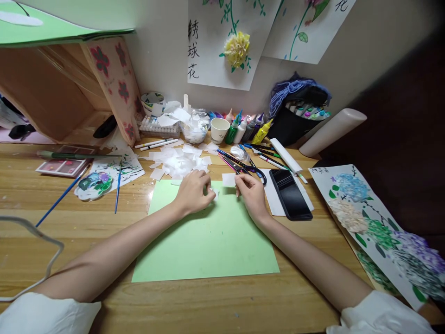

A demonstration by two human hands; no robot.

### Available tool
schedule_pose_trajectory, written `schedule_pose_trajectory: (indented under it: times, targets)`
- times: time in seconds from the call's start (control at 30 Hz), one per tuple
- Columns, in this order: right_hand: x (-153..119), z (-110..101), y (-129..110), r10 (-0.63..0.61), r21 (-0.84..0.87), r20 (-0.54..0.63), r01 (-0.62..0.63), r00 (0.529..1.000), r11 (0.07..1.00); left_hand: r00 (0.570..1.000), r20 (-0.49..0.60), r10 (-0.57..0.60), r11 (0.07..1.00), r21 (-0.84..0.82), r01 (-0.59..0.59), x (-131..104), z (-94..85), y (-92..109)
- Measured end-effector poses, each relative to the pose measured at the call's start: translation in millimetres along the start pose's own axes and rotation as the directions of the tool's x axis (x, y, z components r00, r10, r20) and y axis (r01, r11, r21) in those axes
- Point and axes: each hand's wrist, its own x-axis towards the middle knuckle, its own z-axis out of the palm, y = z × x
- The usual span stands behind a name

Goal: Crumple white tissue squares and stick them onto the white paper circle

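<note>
- Head view, looking down over a wooden desk; I see both bare forearms reaching in from the bottom corners and meeting over a light green sheet of paper that lies flat in front of me.
- Left hand rests at the far edge of the green sheet, fingers curled in and pinched together on a small white bit of tissue paper; only a scrap of it shows past the fingertips.
- Right hand sits just beside the left, thumb and forefinger closed on the edge of a small white square of paper, which stands up off the sheet; the other fingers are loosely bent.
- Beyond the hands lies a heap of white tissue squares; a pair of dark-handled scissors lies just behind the right hand.
- To the right of that hand a black phone lies face up on white paper; further right, a long painted sheet with paper flowers.
- At the back stand a white paper cup and a row of coloured paint bottles; on the left lie a blue-handled brush and a flower-shaped palette.
</note>
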Motion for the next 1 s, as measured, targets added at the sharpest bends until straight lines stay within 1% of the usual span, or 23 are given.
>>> schedule_pose_trajectory:
  times: [0.07, 0.13, 0.23, 0.33, 0.53, 0.63, 0.7, 0.83, 1.0]
  targets:
    - [-2.0, 2.1, -0.7, 0.029, 0.003, 0.06, -0.029, 0.998, 1.0, 0.995, -0.089, 0.053, 0.996, 0.071, -0.046, -2.5, -0.2, 3.9]
    - [-4.8, 5.1, -1.9, 0.044, 0.013, 0.123, -0.046, 0.991, 0.999, 0.982, -0.136, 0.131, 0.988, 0.105, -0.117, -5.2, 0.0, 7.2]
    - [-9.2, 9.5, -4.3, 0.049, 0.028, 0.209, -0.056, 0.977, 0.998, 0.966, -0.12, 0.231, 0.967, 0.143, -0.213, -8.4, 1.9, 9.2]
    - [-11.9, 11.6, -6.3, 0.058, 0.056, 0.263, -0.075, 0.963, 0.996, 0.959, -0.129, 0.253, 0.954, 0.196, -0.225, -9.7, 4.2, 8.3]
    - [-11.7, 11.1, -7.8, 0.031, 0.099, 0.294, -0.063, 0.955, 0.993, 0.946, -0.224, 0.233, 0.954, 0.24, -0.178, -10.2, 5.2, 6.2]
    - [-11.3, 11.1, -7.7, 0.061, 0.113, 0.292, -0.098, 0.955, 0.989, 0.93, -0.292, 0.224, 0.955, 0.256, -0.149, -10.0, 6.2, 4.9]
    - [-11.5, 11.2, -7.6, 0.081, 0.125, 0.282, -0.121, 0.956, 0.985, 0.917, -0.32, 0.239, 0.952, 0.265, -0.155, -9.7, 7.0, 3.6]
    - [-12.1, 11.4, -8.3, 0.09, 0.13, 0.278, -0.131, 0.956, 0.983, 0.898, -0.337, 0.281, 0.94, 0.284, -0.188, -8.9, 7.6, 2.0]
    - [-11.9, 11.7, -8.4, 0.063, 0.122, 0.279, -0.1, 0.958, 0.987, 0.887, -0.341, 0.311, 0.932, 0.294, -0.214, -8.0, 7.4, 1.1]
